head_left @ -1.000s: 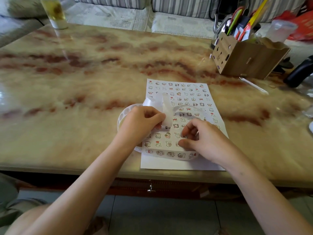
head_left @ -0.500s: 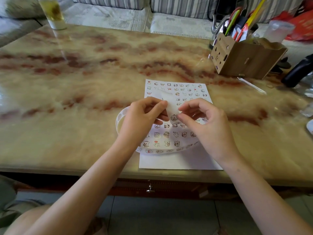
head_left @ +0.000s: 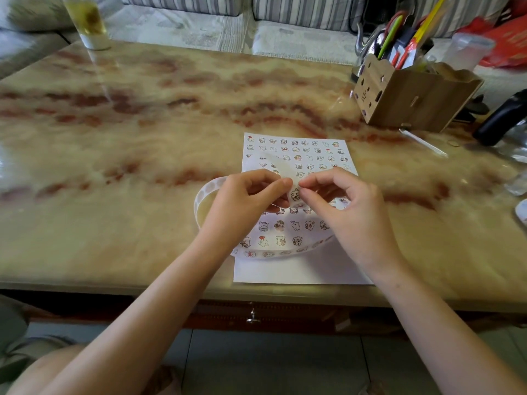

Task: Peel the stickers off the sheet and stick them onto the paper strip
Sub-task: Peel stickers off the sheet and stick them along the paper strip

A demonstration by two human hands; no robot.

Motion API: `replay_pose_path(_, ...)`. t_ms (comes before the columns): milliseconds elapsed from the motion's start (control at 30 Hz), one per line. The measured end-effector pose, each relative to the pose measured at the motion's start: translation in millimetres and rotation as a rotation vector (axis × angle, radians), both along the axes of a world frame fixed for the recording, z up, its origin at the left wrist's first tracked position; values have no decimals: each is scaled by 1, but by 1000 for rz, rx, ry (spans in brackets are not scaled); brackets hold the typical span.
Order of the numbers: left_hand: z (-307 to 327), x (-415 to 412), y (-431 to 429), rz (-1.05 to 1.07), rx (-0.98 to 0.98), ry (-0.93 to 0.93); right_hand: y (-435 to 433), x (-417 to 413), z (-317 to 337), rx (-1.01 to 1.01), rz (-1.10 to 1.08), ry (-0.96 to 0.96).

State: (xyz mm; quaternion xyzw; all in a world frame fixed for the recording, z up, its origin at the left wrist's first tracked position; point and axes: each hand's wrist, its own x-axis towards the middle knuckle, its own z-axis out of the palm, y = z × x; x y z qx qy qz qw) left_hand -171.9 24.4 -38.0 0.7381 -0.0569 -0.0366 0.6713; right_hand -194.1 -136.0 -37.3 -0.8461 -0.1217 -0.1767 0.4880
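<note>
A white sticker sheet (head_left: pixel 296 151) with rows of small cartoon animals lies flat on the marble table. A long translucent paper strip (head_left: pixel 285 253) curls in a loop over the sheet and out to its left. My left hand (head_left: pixel 242 206) pinches the raised end of the strip between thumb and forefinger. My right hand (head_left: pixel 348 212) pinches a small animal sticker (head_left: pixel 295 194) against that strip end, just above the sheet. The two hands' fingertips almost touch. Part of the sheet's middle is hidden under both hands.
A cardboard organiser (head_left: pixel 410 95) with pens and scissors stands at the back right, a black object (head_left: pixel 502 118) beside it. A glass of yellow drink (head_left: pixel 85 21) stands far back left. The table's front edge (head_left: pixel 171 292) runs just below the sheet.
My right hand left the lower part of the sheet with a sticker and rose to the strip end held by my left hand. Both hands now meet above the sheet's middle.
</note>
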Motion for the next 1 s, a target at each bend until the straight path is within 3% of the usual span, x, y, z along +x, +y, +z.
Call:
replay_pose_path(533, -5, -1, -3, -2, 9, -15, -2, 0, -4, -164, -53, -137)
replay_pose_path(867, -5, -2, -3, -8, 51, 6, -3, 0, -7, -240, -8, -52)
replay_pose_path(1000, -6, -1, -3, -6, 56, 23, -4, -4, -3, -179, 17, -6)
